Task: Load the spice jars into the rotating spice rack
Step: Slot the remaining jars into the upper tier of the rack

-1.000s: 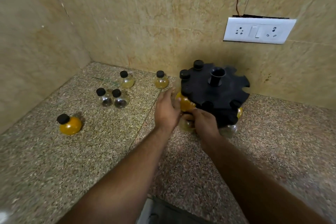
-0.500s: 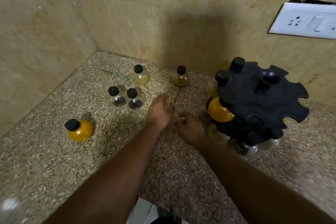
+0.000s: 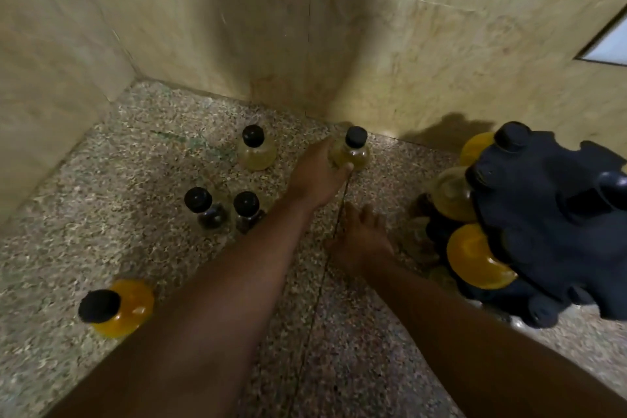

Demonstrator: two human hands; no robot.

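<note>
Yellowish jar (image 3: 353, 155) gripped by outstretched L hand (image 3: 315, 178); R hand (image 3: 361, 241) loose, fingers spread.

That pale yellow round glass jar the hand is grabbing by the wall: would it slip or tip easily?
The pale yellow round-bellied glass jar looks smooth, so probably slippery and breakable. Its wide belly under a narrow black cap suggests it stands steadily; sideways it might roll. The left hand spans it, so likely light.
</note>
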